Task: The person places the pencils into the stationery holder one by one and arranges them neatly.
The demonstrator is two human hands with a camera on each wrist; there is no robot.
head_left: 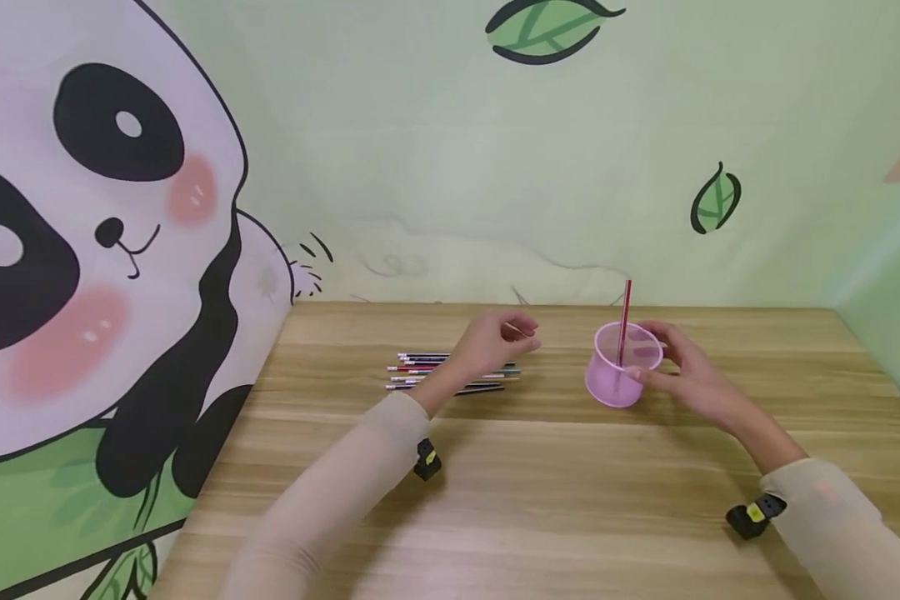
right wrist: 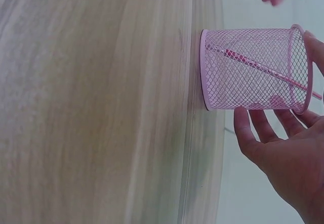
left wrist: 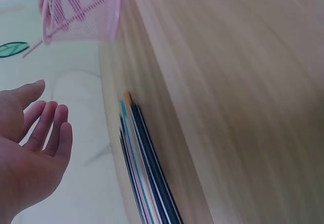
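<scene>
A pink mesh pen holder (head_left: 606,385) stands upright on the table, with one red pencil (head_left: 626,308) leaning inside it. My right hand (head_left: 701,383) holds the holder from the right, thumb and fingers curved round its side, as the right wrist view also shows. To the left lies a loose row of several pencils (head_left: 407,368), roughly side by side. Over their right end hovers my left hand (head_left: 491,342), fingers loosely bent and nothing in them. In the left wrist view this hand (left wrist: 38,153) is apart from the pencils (left wrist: 152,178).
The wooden table (head_left: 540,500) meets a pale green wall (head_left: 405,150) along its back edge. A large panda (head_left: 142,250) is pictured on the left, with leaves higher up. A small black camera (head_left: 427,460) is worn at the left wrist, another camera (head_left: 753,515) at the right.
</scene>
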